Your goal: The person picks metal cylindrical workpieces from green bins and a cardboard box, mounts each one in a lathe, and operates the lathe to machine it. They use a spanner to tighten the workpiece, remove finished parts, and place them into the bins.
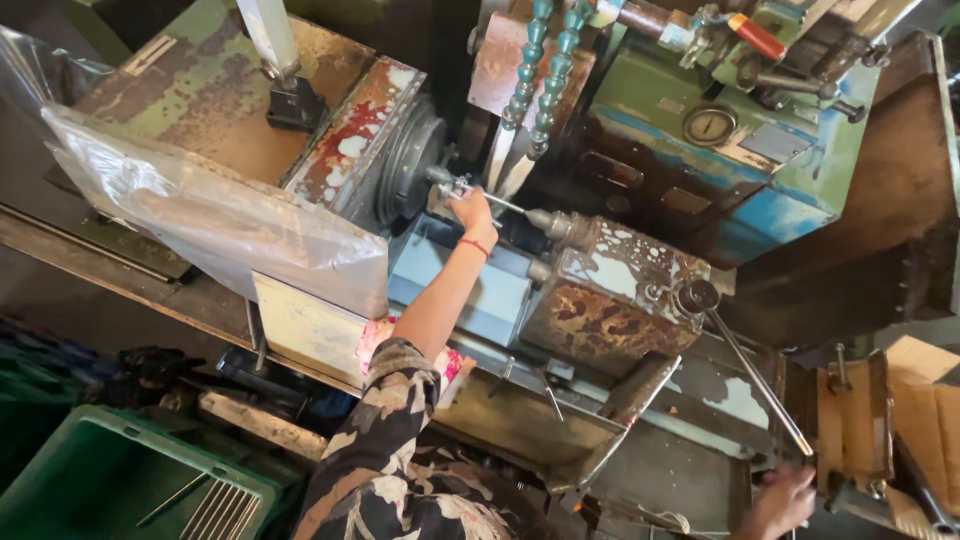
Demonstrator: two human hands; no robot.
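I look down on an old, rusty lathe with flaking paint. My left hand (472, 212), on a camouflage-sleeved arm with a red wrist thread, reaches to the dark round chuck (403, 165). Its fingers close on a small metal workpiece (447, 183) at the chuck's face. A drill-like tool (553, 221) points at the chuck from the right, just beside this hand. My right hand (782, 503), at the bottom right, grips the end of a long thin steel lever (752, 372). The lever runs up to a hub (697, 296) on the tool slide.
Two teal segmented coolant hoses (533, 75) hang over the chuck. A clear plastic sheet (200, 205) covers the headstock's left. A round gauge (708, 125) sits on the blue-green housing behind. A green crate (90, 480) stands bottom left, cardboard (925, 410) at right.
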